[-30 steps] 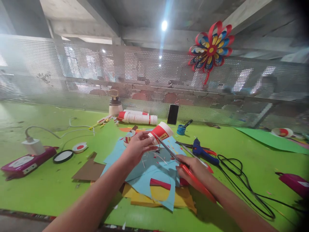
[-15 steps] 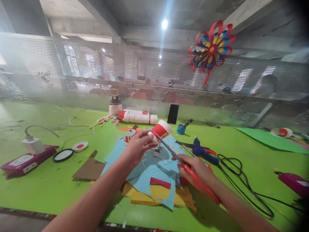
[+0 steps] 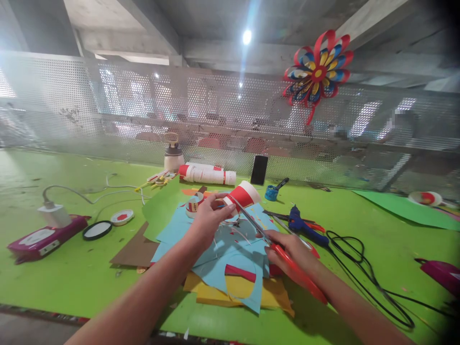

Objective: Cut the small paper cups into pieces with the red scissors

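In the head view, the left forearm slants up from seven o'clock, and the left hand (image 3: 210, 218) grips a tilted, red-and-white paper cup (image 3: 245, 195) at its two o'clock, above light-blue paper sheets (image 3: 240, 251). The right forearm enters from five o'clock; the right hand (image 3: 293, 250) is wrapped round the handles of red-handled metal scissors (image 3: 301, 273), blades aimed toward ten o'clock, overlapping the cup. The hands are apart.
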A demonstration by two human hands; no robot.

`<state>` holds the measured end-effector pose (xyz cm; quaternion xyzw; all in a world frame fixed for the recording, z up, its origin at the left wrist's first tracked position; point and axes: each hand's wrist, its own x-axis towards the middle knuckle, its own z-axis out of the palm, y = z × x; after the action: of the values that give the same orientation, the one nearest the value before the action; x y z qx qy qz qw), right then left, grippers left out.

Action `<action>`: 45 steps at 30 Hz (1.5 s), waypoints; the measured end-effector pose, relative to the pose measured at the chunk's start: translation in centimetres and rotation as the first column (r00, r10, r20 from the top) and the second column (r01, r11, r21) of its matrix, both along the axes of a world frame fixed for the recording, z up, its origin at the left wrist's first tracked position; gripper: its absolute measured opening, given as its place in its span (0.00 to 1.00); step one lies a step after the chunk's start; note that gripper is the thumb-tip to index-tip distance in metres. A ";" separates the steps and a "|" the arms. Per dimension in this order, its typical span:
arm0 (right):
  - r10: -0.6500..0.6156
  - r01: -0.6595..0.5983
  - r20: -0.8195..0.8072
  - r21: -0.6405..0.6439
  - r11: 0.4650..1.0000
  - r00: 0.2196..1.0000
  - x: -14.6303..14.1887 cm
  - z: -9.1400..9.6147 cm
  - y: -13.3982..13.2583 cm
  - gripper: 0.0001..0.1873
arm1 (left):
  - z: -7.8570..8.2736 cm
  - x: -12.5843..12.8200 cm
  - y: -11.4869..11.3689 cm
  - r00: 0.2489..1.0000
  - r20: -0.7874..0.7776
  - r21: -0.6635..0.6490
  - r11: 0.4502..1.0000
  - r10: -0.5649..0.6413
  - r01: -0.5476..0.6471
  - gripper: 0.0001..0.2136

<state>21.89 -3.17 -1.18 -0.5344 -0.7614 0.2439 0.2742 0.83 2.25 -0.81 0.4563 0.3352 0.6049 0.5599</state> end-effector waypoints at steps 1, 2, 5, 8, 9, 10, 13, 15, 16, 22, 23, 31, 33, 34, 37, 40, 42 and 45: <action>0.000 0.000 -0.002 0.000 1.000 1.000 0.0 0.0 0.0 0.14 | 0.0 0.0 0.0 1.000 0.002 -0.001 1.000 -0.001 0.001 0.20; -0.001 0.001 -0.004 0.001 1.000 1.000 0.0 0.1 -0.1 0.13 | 0.1 0.0 0.0 1.000 0.004 -0.004 1.000 -0.001 0.001 0.21; -0.006 0.006 -0.004 0.001 1.000 1.000 -0.1 0.4 -0.4 0.11 | 0.3 -0.2 -0.1 1.000 -0.002 -0.008 1.000 -0.004 0.004 0.20; -0.016 0.016 0.000 0.010 1.000 1.000 -0.2 0.7 -0.6 0.10 | 0.5 -0.3 -0.3 1.000 0.001 0.002 1.000 -0.006 0.006 0.20; -0.021 0.021 0.000 0.013 1.000 1.000 -0.2 0.7 -0.7 0.09 | 0.6 -0.3 -0.3 1.000 0.014 0.003 1.000 -0.011 0.011 0.20; -0.024 0.025 -0.001 0.015 1.000 1.000 -0.2 0.8 -0.7 0.09 | 0.7 -0.4 -0.4 0.999 0.035 0.000 1.000 -0.018 0.018 0.20; -0.024 0.024 -0.004 0.020 1.000 1.000 -0.1 0.7 -0.6 0.09 | 0.9 -0.4 -0.3 0.993 0.114 -0.016 0.999 -0.035 0.037 0.19; -0.011 0.012 -0.002 0.029 1.000 1.000 0.1 0.6 -0.3 0.10 | 0.9 -0.5 -0.2 0.992 0.127 -0.027 0.999 -0.015 0.018 0.19; -0.003 0.003 0.000 0.032 0.999 1.000 0.1 0.5 -0.2 0.11 | 0.8 -0.5 -0.1 0.993 0.117 -0.032 1.000 0.003 0.001 0.20; 0.026 -0.027 0.003 0.017 1.000 1.000 0.3 0.1 0.1 0.10 | 0.5 -0.3 0.0 0.999 0.028 -0.019 1.000 0.020 -0.019 0.21; 0.020 -0.020 0.003 0.019 1.000 1.000 0.3 0.1 0.1 0.10 | 0.5 -0.3 -0.1 1.000 0.014 -0.012 1.000 0.018 -0.018 0.20; -0.006 0.006 0.019 0.018 1.000 1.000 -0.1 0.8 -0.6 0.10 | 0.5 -0.3 -0.2 1.000 -0.007 0.029 1.000 0.008 -0.008 0.17; -0.014 0.014 0.024 0.010 1.000 1.000 -0.1 0.8 -0.7 0.10 | 0.4 -0.3 0.0 1.000 -0.023 0.030 0.999 0.010 -0.009 0.18; -0.017 0.017 0.027 0.005 1.000 0.999 -0.2 0.8 -0.7 0.09 | 0.3 -0.4 0.0 0.999 -0.032 0.029 1.000 0.011 -0.010 0.19; -0.027 0.027 0.038 -0.002 1.000 0.999 -0.1 0.7 -0.6 0.08 | 0.2 -0.5 0.2 0.998 -0.061 0.023 1.000 0.020 -0.019 0.19; -0.034 0.034 0.043 0.004 0.999 0.998 -0.1 0.5 -0.4 0.10 | 0.2 -0.5 0.2 0.996 -0.078 0.016 0.999 0.046 -0.045 0.19; -0.028 0.028 0.044 0.005 1.000 0.999 0.0 0.3 -0.2 0.11 | 0.4 -0.5 0.1 0.994 -0.090 0.014 0.998 0.067 -0.066 0.20; -0.009 0.009 0.041 0.004 1.000 0.999 0.0 0.2 0.0 0.12 | 0.4 -0.4 0.1 0.989 -0.120 0.053 0.996 0.084 -0.078 0.19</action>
<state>21.93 -3.21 -1.03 -0.5421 -0.7649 0.2304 0.2607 0.45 2.32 -0.37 0.4916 0.3725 0.6061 0.5022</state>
